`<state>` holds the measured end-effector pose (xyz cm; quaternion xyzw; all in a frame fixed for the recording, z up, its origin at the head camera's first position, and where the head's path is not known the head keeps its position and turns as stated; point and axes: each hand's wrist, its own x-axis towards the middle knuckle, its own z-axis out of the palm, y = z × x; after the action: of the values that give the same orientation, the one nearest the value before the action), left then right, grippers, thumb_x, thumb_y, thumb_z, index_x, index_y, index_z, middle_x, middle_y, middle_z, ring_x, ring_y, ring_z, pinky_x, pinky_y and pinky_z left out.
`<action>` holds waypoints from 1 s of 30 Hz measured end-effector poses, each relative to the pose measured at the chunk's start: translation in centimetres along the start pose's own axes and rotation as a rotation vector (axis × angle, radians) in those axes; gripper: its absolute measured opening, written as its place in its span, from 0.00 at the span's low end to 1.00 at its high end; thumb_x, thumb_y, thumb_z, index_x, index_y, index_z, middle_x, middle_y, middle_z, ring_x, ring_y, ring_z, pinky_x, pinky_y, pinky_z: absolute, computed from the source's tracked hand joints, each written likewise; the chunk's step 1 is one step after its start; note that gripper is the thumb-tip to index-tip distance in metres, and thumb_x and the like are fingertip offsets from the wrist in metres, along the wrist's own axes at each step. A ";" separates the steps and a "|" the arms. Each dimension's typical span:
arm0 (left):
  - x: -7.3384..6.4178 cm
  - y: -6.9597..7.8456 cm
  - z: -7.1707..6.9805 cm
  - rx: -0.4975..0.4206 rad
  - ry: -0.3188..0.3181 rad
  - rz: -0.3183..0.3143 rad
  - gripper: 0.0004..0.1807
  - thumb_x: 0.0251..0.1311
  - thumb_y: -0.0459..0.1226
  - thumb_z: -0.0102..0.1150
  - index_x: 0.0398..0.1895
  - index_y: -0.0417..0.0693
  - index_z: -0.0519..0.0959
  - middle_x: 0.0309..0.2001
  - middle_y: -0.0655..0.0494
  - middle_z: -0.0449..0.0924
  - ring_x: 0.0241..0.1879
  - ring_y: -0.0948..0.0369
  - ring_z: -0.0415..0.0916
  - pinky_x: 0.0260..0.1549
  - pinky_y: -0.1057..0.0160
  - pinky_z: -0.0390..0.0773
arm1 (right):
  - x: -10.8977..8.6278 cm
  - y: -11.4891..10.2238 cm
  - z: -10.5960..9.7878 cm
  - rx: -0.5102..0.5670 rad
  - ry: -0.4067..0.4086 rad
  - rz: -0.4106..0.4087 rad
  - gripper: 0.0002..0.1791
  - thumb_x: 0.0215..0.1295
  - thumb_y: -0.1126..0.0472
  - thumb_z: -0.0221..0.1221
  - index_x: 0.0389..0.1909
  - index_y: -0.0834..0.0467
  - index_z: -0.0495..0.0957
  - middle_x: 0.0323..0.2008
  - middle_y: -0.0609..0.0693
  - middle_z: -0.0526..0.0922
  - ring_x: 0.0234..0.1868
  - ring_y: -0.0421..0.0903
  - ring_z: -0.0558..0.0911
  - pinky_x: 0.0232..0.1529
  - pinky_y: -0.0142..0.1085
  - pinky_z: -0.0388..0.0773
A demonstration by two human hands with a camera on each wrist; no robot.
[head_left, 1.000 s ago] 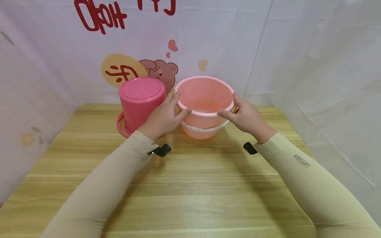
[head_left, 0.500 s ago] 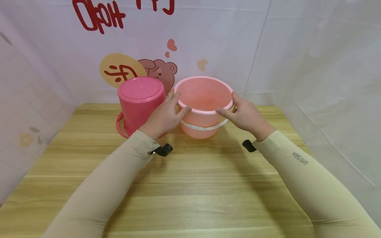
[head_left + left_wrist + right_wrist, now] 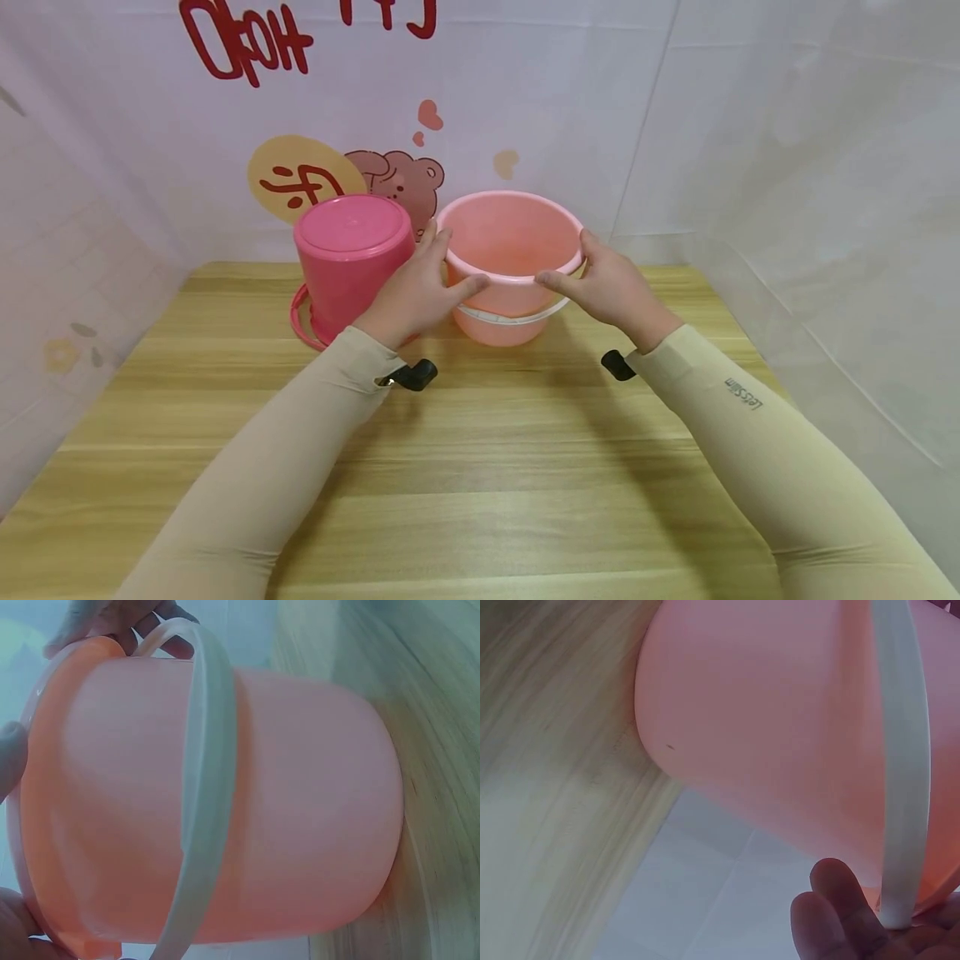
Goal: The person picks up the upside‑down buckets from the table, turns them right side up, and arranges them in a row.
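Note:
A light pink bucket with a white handle stands upright toward the back of the table, its mouth facing up. At the left of its rim, my left hand holds on, thumb laid along the front edge. My right hand grips the opposite side the same way. The handle hangs down across the bucket's front, as the left wrist view shows on the handle. Low in the right wrist view, fingers reach under the rim by the handle's end. The bucket's inside bottom is hidden.
A darker pink bucket sits upside down just left of my left hand, its handle on the wooden table. A white printed sheet hangs behind, with more sheeting at both sides.
The whole head view drifts slightly left. My thumbs sit a little closer together on the bucket's front rim. The bucket stays in nearly the same place.

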<state>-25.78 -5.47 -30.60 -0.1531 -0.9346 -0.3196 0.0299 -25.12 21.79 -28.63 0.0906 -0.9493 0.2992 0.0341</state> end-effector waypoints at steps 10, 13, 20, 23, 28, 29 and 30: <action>0.6 -0.1 0.4 -0.037 0.011 -0.020 0.58 0.41 0.76 0.44 0.73 0.64 0.39 0.72 0.72 0.24 0.73 0.55 0.37 0.63 0.46 0.60 | 0.7 0.6 0.2 0.009 0.006 0.023 0.59 0.41 0.21 0.54 0.72 0.43 0.46 0.50 0.50 0.78 0.45 0.49 0.73 0.46 0.46 0.69; 0.9 -0.2 0.4 -0.037 0.010 -0.024 0.58 0.41 0.76 0.44 0.73 0.64 0.39 0.72 0.72 0.24 0.73 0.55 0.38 0.64 0.46 0.59 | 0.8 0.6 0.3 0.006 0.018 0.032 0.58 0.40 0.21 0.54 0.71 0.43 0.50 0.43 0.48 0.78 0.40 0.49 0.72 0.41 0.43 0.69; 1.3 -0.3 0.2 -0.069 0.002 -0.039 0.56 0.42 0.75 0.45 0.73 0.68 0.37 0.72 0.73 0.23 0.73 0.55 0.38 0.62 0.46 0.61 | 1.1 0.5 0.3 0.039 0.018 0.030 0.56 0.40 0.21 0.55 0.71 0.44 0.53 0.38 0.45 0.77 0.38 0.49 0.71 0.39 0.41 0.68; 1.5 -0.3 0.1 -0.080 -0.006 -0.044 0.57 0.42 0.75 0.45 0.73 0.68 0.37 0.72 0.74 0.22 0.73 0.55 0.36 0.63 0.45 0.60 | 1.3 0.6 0.3 0.045 0.015 0.035 0.58 0.40 0.21 0.55 0.72 0.45 0.50 0.40 0.45 0.77 0.39 0.50 0.71 0.40 0.41 0.68; 1.8 -0.2 0.1 -0.082 -0.018 -0.048 0.57 0.42 0.75 0.45 0.73 0.66 0.38 0.71 0.75 0.20 0.73 0.53 0.38 0.64 0.46 0.59 | 1.8 0.9 0.6 0.032 0.010 0.047 0.62 0.39 0.20 0.54 0.73 0.45 0.41 0.47 0.49 0.77 0.42 0.50 0.72 0.43 0.42 0.69; 1.8 -0.2 0.2 -0.080 -0.016 -0.045 0.57 0.43 0.75 0.45 0.73 0.66 0.38 0.71 0.75 0.20 0.73 0.53 0.39 0.64 0.46 0.58 | 1.8 0.9 0.6 0.028 0.012 0.048 0.63 0.39 0.20 0.53 0.73 0.45 0.40 0.50 0.50 0.76 0.43 0.50 0.72 0.45 0.43 0.69; 1.8 -0.2 0.2 -0.080 -0.015 -0.041 0.57 0.43 0.75 0.45 0.73 0.65 0.38 0.71 0.74 0.21 0.73 0.53 0.39 0.64 0.46 0.58 | 1.8 1.0 0.6 0.027 0.014 0.047 0.63 0.39 0.20 0.53 0.73 0.45 0.40 0.52 0.51 0.76 0.44 0.50 0.72 0.45 0.43 0.69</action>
<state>-27.57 -5.03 -30.64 -0.1373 -0.9242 -0.3562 0.0100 -27.10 21.95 -29.48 0.0665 -0.9467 0.3135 0.0325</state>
